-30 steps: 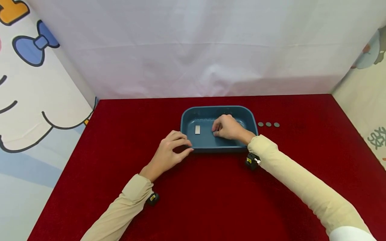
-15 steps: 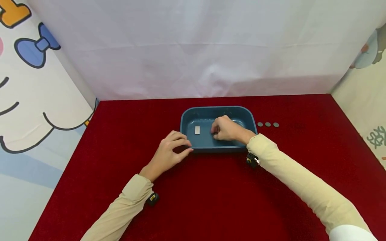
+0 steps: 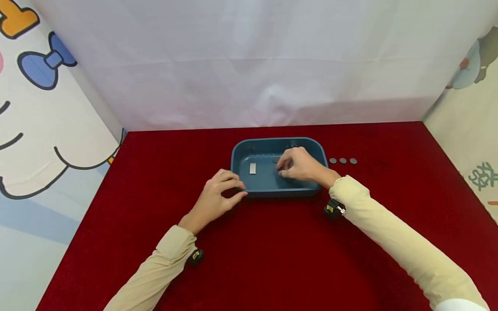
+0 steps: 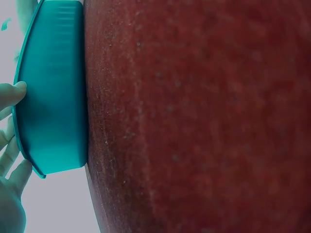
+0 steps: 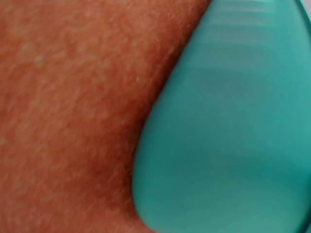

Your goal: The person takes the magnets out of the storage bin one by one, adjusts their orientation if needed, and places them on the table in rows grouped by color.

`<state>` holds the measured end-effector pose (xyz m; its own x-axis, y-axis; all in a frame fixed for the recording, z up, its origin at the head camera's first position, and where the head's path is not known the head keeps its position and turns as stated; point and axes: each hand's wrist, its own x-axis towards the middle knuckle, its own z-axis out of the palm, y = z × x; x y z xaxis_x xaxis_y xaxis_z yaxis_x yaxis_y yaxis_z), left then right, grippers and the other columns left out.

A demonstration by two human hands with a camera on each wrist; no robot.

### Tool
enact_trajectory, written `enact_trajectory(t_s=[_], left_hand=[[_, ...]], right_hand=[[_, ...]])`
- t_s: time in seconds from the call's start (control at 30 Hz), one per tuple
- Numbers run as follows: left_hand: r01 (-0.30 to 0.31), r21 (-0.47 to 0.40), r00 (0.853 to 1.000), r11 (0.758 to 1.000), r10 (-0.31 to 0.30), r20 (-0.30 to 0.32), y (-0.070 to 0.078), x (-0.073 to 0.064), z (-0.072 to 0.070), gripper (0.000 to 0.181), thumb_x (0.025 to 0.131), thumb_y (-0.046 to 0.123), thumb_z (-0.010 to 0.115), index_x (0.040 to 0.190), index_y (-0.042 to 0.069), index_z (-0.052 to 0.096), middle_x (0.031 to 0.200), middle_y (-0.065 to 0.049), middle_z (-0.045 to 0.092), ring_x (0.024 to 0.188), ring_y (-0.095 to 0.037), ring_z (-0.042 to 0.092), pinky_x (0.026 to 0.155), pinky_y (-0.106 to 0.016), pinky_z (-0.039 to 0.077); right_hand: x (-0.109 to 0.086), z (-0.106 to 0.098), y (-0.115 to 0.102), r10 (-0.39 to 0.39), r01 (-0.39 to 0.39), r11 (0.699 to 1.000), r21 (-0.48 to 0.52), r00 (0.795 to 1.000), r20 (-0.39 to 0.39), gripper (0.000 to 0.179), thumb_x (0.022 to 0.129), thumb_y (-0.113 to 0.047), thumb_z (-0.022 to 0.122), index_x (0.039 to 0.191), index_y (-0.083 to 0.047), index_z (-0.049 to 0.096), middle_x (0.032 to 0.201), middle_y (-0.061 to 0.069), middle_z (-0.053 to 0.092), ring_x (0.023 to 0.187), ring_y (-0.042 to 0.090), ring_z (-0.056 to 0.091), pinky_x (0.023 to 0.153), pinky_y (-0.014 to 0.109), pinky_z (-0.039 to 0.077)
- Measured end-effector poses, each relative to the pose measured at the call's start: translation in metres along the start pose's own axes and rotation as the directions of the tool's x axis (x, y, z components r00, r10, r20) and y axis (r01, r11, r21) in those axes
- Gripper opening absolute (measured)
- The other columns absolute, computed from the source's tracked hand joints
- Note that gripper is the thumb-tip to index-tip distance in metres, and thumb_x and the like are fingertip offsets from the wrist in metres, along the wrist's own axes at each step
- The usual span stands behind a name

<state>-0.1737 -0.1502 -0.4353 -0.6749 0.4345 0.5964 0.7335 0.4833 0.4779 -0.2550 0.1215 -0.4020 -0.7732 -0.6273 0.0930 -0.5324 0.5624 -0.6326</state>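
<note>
A blue plastic basin (image 3: 272, 193) stands on the red cloth. My left hand (image 3: 213, 198) grips its front left corner; in the left wrist view, the thumb (image 4: 18, 92) lies against the outer wall and the fingers (image 4: 10, 155) pass behind the rim. My right hand (image 3: 301, 165) reaches over the right side into the basin, low over its floor, with thumb and forefinger slightly apart. Just beyond those fingertips lies a grey disc like a coin (image 3: 275, 160), partly covered by the hand. A small white rectangular piece (image 3: 253, 168) lies at the left inside the basin.
Several grey coin-like discs (image 3: 343, 160) lie in a row on the red cloth (image 3: 272, 250) to the right of the basin. A white curtain (image 3: 249, 65) hangs behind the table, and printed cloths flank both sides.
My right hand has drawn a little to the right inside the basin, uncovering the grey disc near its fingertips. My left hand has stayed on the corner.
</note>
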Motion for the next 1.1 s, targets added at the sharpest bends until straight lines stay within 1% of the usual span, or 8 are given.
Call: enact_trajectory(t_s=[0.1,0.27,0.4,0.57,0.8,1.0,1.1], left_hand=[[0.005,0.003,1.0,1.0,-0.005,0.002,0.001,0.0,0.0,0.011,0.076,0.012,0.079,0.084,0.009,0.072,0.094,-0.003,0.062,0.095,-0.018,0.053,0.081,-0.034,0.049],[0.009,0.004,1.0,1.0,-0.009,0.001,0.001,-0.001,-0.001,0.011,0.076,0.011,0.079,0.084,0.009,0.072,0.095,-0.003,0.062,0.095,-0.018,0.053,0.081,-0.034,0.05],[0.005,0.006,1.0,1.0,-0.005,0.0,0.003,0.0,-0.001,0.011,0.077,0.011,0.079,0.084,0.009,0.072,0.095,-0.004,0.062,0.095,-0.019,0.053,0.081,-0.035,0.05],[-0.012,0.013,1.0,1.0,0.012,-0.01,0.003,0.001,-0.001,0.011,0.076,0.011,0.08,0.084,0.01,0.072,0.094,-0.004,0.062,0.095,-0.019,0.054,0.08,-0.035,0.05],[-0.01,0.007,1.0,1.0,0.01,-0.012,0.001,0.0,0.001,0.011,0.076,0.011,0.08,0.083,0.01,0.072,0.094,-0.003,0.061,0.094,-0.018,0.053,0.079,-0.034,0.05],[-0.008,0.007,1.0,1.0,0.008,-0.011,0.002,0.0,0.001,0.011,0.076,0.01,0.08,0.084,0.009,0.072,0.094,-0.004,0.062,0.094,-0.019,0.054,0.079,-0.035,0.05],[-0.008,0.009,1.0,1.0,0.008,-0.009,0.002,0.001,0.0,0.011,0.076,0.01,0.08,0.083,0.009,0.072,0.093,-0.004,0.061,0.094,-0.019,0.053,0.079,-0.035,0.05]], right_hand=[[-0.005,-0.004,0.002,0.004,-0.004,1.0,0.004,1.0,-0.015,0.009,0.08,-0.006,0.072,0.089,-0.003,0.074,0.084,0.004,0.063,0.069,0.015,0.058,0.063,0.033,0.048],[-0.012,-0.01,0.003,-0.019,0.02,1.0,0.022,0.999,-0.037,0.01,0.08,-0.006,0.072,0.09,-0.004,0.074,0.082,0.002,0.063,0.07,0.015,0.058,0.066,0.033,0.05],[-0.018,-0.015,0.002,-0.018,0.021,0.998,0.051,0.999,-0.05,0.01,0.081,-0.004,0.072,0.091,-0.003,0.074,0.085,0.003,0.064,0.071,0.015,0.059,0.067,0.033,0.051],[-0.024,-0.021,0.002,0.001,0.003,0.998,0.068,0.998,-0.063,0.011,0.081,-0.003,0.072,0.092,-0.002,0.073,0.088,0.005,0.064,0.071,0.016,0.058,0.069,0.034,0.052],[-0.031,-0.03,0.002,0.004,0.004,0.996,0.091,0.996,-0.084,0.012,0.081,-0.002,0.07,0.092,0.0,0.073,0.09,0.006,0.064,0.072,0.017,0.059,0.071,0.037,0.053],[-0.036,-0.037,0.004,0.0,0.009,0.996,0.091,0.995,-0.102,0.012,0.081,-0.001,0.069,0.093,-0.001,0.073,0.089,0.006,0.064,0.072,0.018,0.058,0.073,0.041,0.053],[-0.039,-0.041,0.005,0.01,-0.001,0.996,0.088,0.994,-0.112,0.013,0.081,0.0,0.069,0.093,-0.001,0.073,0.09,0.007,0.064,0.073,0.018,0.057,0.074,0.041,0.053]])
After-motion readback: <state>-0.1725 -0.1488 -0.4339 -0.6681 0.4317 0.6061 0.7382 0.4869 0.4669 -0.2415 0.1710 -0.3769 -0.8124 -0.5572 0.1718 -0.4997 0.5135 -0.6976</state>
